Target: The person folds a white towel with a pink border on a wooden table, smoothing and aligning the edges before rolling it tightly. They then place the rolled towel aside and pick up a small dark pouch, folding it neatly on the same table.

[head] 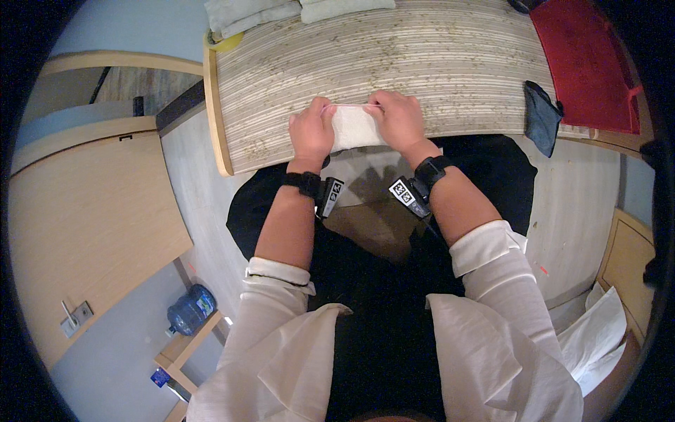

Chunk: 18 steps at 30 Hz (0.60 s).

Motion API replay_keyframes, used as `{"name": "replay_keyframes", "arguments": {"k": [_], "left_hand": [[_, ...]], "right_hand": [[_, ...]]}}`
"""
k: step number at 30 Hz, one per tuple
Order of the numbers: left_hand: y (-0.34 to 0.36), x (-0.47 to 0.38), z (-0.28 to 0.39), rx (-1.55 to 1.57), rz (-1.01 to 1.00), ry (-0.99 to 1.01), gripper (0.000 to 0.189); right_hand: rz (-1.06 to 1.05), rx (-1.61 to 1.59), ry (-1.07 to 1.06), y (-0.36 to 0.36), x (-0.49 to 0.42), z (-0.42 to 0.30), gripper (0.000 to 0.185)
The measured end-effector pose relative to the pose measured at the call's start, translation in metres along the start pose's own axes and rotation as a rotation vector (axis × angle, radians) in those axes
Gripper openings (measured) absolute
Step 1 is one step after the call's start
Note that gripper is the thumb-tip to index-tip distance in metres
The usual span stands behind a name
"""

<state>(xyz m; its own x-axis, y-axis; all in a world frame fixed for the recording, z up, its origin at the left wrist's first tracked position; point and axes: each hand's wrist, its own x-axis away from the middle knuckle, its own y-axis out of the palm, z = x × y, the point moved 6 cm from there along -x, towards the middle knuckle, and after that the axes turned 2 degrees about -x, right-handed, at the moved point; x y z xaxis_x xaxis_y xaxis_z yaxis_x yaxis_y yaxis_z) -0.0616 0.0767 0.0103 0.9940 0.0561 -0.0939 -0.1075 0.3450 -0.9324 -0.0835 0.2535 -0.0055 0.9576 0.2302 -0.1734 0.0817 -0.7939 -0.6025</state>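
A small folded white cloth (357,128) lies at the near edge of the striped tabletop (379,63). Along its far edge runs a thin pinkish band or cord (350,105), drawn straight between my two hands. My left hand (312,128) pinches the left end of this band and touches the cloth's left side. At the right end, my right hand (399,118) pinches the band between thumb and curled fingers, against the cloth's other side. Whether the fingers also grip the cloth itself cannot be told. Both wrists wear black straps with small marker-bearing devices.
Folded pale cloths (253,16) and a yellow round object (227,42) are at the far left of the table. At the right lie a dark grey cloth pouch (542,118) and a red cloth (590,68). A blue water jug (192,310) rests on a wooden shelf at lower left.
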Motion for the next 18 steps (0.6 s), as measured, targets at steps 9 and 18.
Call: {"name": "replay_keyframes", "arguments": {"k": [9,18], "left_hand": [[-0.013,-0.025,0.018,-0.010,-0.093,-0.059,0.019],[-0.033,-0.028,0.041,0.104,-0.140,0.099,0.017]], "right_hand": [[-0.005,0.156,0.019,-0.012,-0.022,-0.001,0.015],[-0.055,0.277,-0.340,-0.057,-0.045,-0.016,0.013]]}}
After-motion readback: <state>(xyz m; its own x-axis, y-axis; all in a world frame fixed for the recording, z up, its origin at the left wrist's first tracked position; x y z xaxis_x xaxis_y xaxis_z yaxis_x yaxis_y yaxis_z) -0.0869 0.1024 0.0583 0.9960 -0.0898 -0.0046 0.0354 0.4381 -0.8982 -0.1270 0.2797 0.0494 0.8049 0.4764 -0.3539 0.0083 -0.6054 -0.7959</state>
